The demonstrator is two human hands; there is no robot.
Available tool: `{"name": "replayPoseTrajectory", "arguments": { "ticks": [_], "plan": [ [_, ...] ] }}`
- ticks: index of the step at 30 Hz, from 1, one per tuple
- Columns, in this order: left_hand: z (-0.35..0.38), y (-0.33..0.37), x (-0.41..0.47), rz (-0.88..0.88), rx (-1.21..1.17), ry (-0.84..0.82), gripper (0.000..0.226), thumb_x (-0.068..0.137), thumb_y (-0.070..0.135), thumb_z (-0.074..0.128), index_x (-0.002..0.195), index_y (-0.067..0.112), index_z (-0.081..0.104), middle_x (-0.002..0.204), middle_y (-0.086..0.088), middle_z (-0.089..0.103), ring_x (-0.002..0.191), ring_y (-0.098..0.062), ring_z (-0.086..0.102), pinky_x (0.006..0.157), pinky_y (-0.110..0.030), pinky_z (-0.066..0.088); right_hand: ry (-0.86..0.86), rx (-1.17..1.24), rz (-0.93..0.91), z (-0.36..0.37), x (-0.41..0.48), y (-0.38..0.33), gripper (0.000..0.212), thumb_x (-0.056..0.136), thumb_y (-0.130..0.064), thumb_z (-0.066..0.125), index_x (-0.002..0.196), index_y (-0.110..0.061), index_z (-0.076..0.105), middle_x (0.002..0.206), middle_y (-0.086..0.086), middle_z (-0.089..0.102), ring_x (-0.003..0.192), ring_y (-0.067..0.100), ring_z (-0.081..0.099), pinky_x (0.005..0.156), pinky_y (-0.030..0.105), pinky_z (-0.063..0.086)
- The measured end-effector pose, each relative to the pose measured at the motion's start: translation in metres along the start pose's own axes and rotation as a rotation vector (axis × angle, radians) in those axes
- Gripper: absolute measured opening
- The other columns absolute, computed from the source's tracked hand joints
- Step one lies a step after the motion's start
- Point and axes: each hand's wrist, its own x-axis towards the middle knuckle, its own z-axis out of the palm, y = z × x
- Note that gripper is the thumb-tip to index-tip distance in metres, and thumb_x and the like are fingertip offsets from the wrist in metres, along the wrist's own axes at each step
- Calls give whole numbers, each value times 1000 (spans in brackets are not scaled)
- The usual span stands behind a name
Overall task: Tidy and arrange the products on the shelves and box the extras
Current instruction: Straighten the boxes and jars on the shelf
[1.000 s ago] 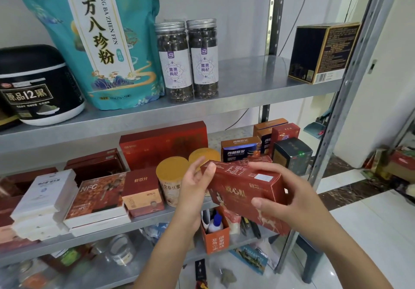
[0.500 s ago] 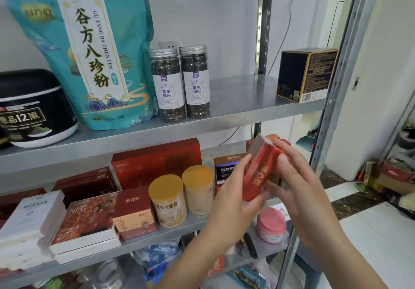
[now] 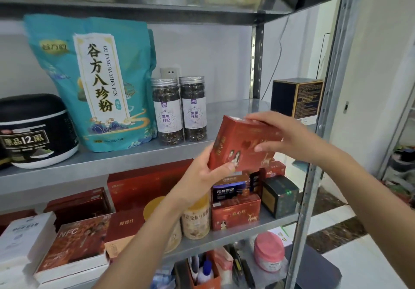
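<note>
I hold a red product box (image 3: 239,144) upright with both hands at the front edge of the upper metal shelf (image 3: 231,111). My left hand (image 3: 204,177) grips its lower left corner. My right hand (image 3: 280,135) clasps its top and right side. On the shelf behind stand two clear jars of dark dried fruit (image 3: 179,109), a big teal pouch (image 3: 96,82), a black tub (image 3: 33,131) and a dark box (image 3: 296,98). A matching red box (image 3: 235,215) lies on the lower shelf (image 3: 226,236).
The lower shelf carries red gift boxes (image 3: 143,181), yellow-lidded cans (image 3: 196,219), a dark blue box (image 3: 231,187), a black cube box (image 3: 279,195) and white boxes (image 3: 24,239). A pink-lidded jar (image 3: 269,251) sits below. The shelf's steel upright (image 3: 314,154) rises at the right.
Both hands lifted the red box from the lower shelf level up to the upper shelf's edge and turned its printed face toward me. The view tilted upward.
</note>
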Motion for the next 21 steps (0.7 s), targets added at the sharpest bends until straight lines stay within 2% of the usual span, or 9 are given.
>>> {"name": "replayPoseTrajectory", "arguments": {
  "ticks": [3, 5, 7, 8, 10, 13, 15, 18, 21],
  "plan": [
    [-1, 1, 14, 64, 145, 44, 70, 78, 56, 69, 139, 34, 42, 134, 20, 58, 125, 1, 52, 105, -29, 44, -17, -5, 1, -22, 26, 8, 60, 77, -16, 78, 129, -35, 54, 113, -8, 57, 105, 9, 56, 87, 22, 48],
    [-8, -10, 24, 137, 497, 180, 86, 81, 69, 58, 152, 35, 23, 153, 26, 30, 139, 13, 24, 116, -23, 24, 82, -209, 3, -30, 46, 17, 60, 77, -14, 79, 131, -29, 57, 110, -2, 57, 105, 17, 53, 87, 31, 43],
    [-19, -28, 33, 214, 1095, 282, 88, 91, 63, 41, 157, 22, 0, 163, 9, -2, 149, -1, -8, 122, -25, 0, 173, -412, 7, -32, 65, 26, 56, 78, -11, 77, 130, -25, 60, 112, 7, 60, 107, 27, 52, 88, 37, 40],
    [-24, -40, 35, 236, 1349, 295, 86, 95, 60, 39, 155, 18, -5, 164, 1, -8, 149, -12, -16, 121, -29, -8, 171, -439, 18, -29, 73, 30, 54, 79, -11, 76, 129, -23, 61, 113, 10, 61, 108, 30, 53, 89, 41, 42],
    [-27, -63, 34, 258, 1639, 311, 89, 93, 60, 47, 156, 14, 3, 164, -7, 1, 150, -25, -6, 122, -39, -1, 117, -412, 65, -21, 86, 40, 53, 82, -13, 74, 131, -24, 59, 117, 10, 63, 113, 29, 53, 97, 45, 41],
    [-30, -90, 38, 328, 1745, 364, 95, 90, 62, 53, 157, 12, 10, 165, -7, 6, 151, -28, 6, 123, -44, 9, 89, -418, 143, -11, 97, 57, 59, 88, -20, 70, 141, -28, 48, 138, 3, 55, 131, 23, 44, 118, 47, 16],
    [-33, -97, 43, 359, 1790, 431, 94, 91, 62, 50, 157, 12, 7, 165, -8, 3, 152, -28, 4, 123, -44, 6, 64, -411, 179, -10, 104, 61, 60, 91, -23, 66, 145, -32, 42, 146, -1, 48, 139, 20, 37, 120, 47, 1],
    [-33, -102, 47, 364, 1854, 484, 90, 92, 62, 46, 157, 12, 8, 165, -8, 3, 152, -27, 4, 123, -44, 7, 9, -468, 201, -11, 111, 62, 62, 93, -30, 62, 148, -36, 34, 151, -3, 41, 143, 18, 29, 118, 49, -4],
    [-32, -106, 47, 381, 1882, 520, 88, 93, 62, 43, 157, 13, 8, 165, -8, 4, 152, -27, 5, 122, -44, 9, -65, -542, 213, -9, 109, 63, 70, 94, -41, 59, 152, -39, 21, 162, -3, 18, 150, 15, 6, 118, 48, -9]
  ]
}}
